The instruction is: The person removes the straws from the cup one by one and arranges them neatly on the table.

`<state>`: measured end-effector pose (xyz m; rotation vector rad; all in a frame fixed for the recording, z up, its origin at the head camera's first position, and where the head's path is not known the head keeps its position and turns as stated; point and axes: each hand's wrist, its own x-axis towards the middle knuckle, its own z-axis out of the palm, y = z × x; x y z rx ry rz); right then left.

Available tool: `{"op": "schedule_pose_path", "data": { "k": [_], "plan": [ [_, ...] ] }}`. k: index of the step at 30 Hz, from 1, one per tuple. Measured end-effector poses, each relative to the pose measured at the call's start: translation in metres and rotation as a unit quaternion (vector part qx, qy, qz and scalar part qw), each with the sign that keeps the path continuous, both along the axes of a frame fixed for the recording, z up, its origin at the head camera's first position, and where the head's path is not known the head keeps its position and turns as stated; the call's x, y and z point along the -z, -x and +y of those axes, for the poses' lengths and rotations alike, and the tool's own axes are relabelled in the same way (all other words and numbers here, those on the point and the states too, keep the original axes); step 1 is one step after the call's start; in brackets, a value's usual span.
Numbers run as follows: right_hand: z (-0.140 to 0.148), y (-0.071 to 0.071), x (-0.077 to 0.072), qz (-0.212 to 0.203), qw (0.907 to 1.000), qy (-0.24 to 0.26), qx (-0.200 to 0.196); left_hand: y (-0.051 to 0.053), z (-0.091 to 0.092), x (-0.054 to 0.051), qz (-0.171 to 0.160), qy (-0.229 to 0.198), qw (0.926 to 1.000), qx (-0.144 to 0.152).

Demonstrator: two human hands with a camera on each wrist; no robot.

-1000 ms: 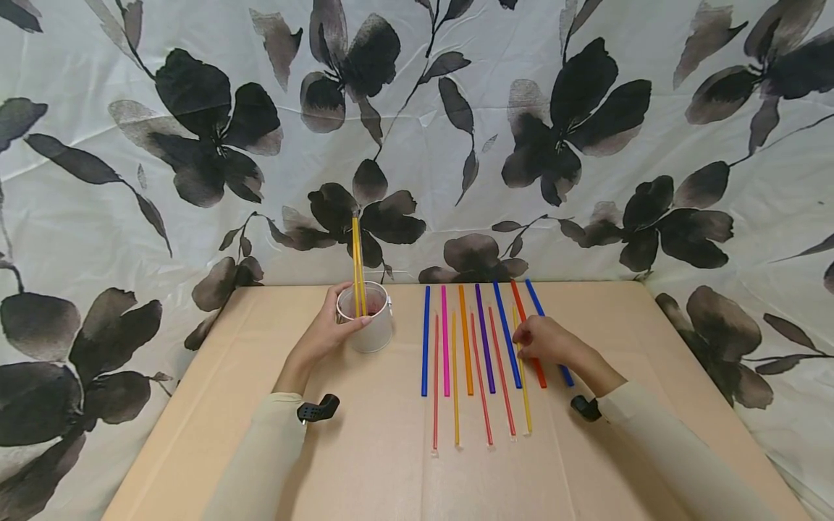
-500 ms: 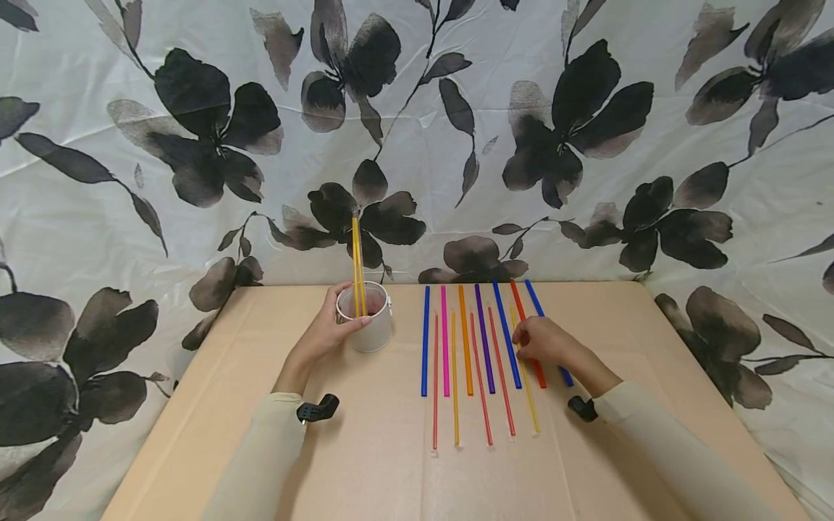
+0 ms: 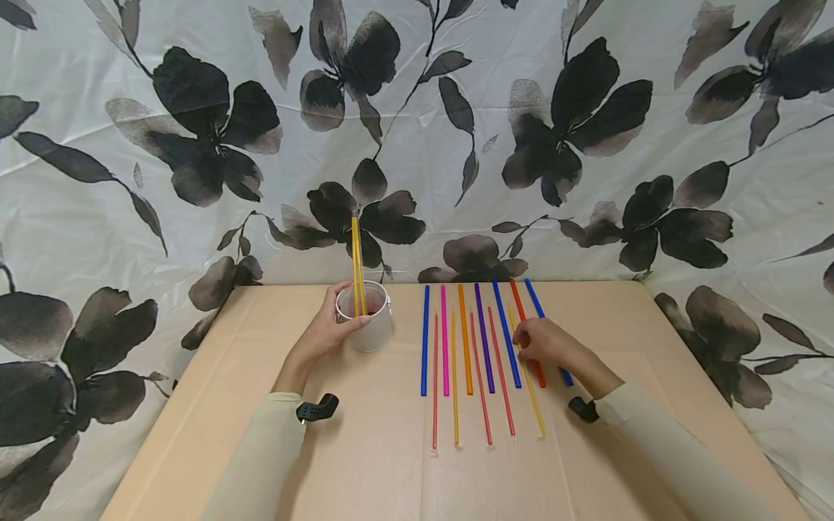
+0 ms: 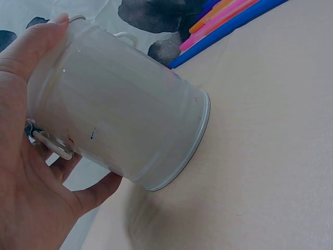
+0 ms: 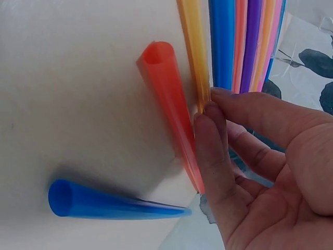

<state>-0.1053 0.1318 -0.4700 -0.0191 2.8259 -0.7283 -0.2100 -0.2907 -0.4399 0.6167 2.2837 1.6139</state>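
A small white pail [image 3: 376, 337] with a wire handle stands at the table's far side, left of the middle. My left hand [image 3: 326, 327] grips its left side, thumb near the rim. Thin yellow straws [image 3: 357, 264] stick up out of the pail. My right hand [image 3: 546, 341] pinches a thin yellow straw [image 5: 195, 47] between thumb and fingertips. That straw slants among the others on the table. Just right of it lie a thick red straw [image 5: 169, 88] and a thick blue straw [image 5: 104, 203], their open ends showing in the right wrist view.
Between the pail and my right hand lie several thick straws, among them a pink straw [image 3: 444, 340] and a purple straw [image 3: 483, 340]. Thin red and yellow straws alternate with them, nearer me. A floral cloth [image 3: 417, 145] hangs behind the table [image 3: 378, 463].
The near end of the pinched yellow straw has swung to the right, so it slants more. My left hand and the pail have stayed in place.
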Motion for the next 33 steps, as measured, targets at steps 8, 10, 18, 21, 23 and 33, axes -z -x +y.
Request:
{"op": "schedule_pose_path", "data": {
  "k": [8, 10, 18, 21, 23, 33],
  "plan": [
    [0.002, -0.003, -0.006, 0.014, 0.9998, 0.009, -0.01, 0.001, 0.0, 0.001, 0.003, -0.003, 1.0, 0.001],
    [0.001, -0.002, -0.009, 0.028, 0.9995, 0.004, -0.012, 0.001, 0.0, 0.002, 0.007, -0.002, 1.0, 0.0],
    [-0.006, 0.007, -0.023, 0.088, 0.9957, 0.004, -0.026, 0.003, -0.001, 0.004, 0.01, -0.006, 0.9999, 0.0],
    [-0.009, 0.014, -0.025, 0.113, 0.993, 0.02, -0.029, 0.007, 0.002, 0.01, 0.013, -0.006, 0.9999, -0.006],
    [-0.012, 0.017, -0.027, 0.125, 0.9912, 0.034, -0.028, 0.008, 0.004, 0.011, 0.012, -0.007, 0.9999, -0.01],
    [-0.019, 0.039, -0.031, 0.158, 0.9819, 0.099, -0.034, 0.007, 0.011, 0.006, 0.012, -0.002, 0.9997, -0.022]
  ]
}}
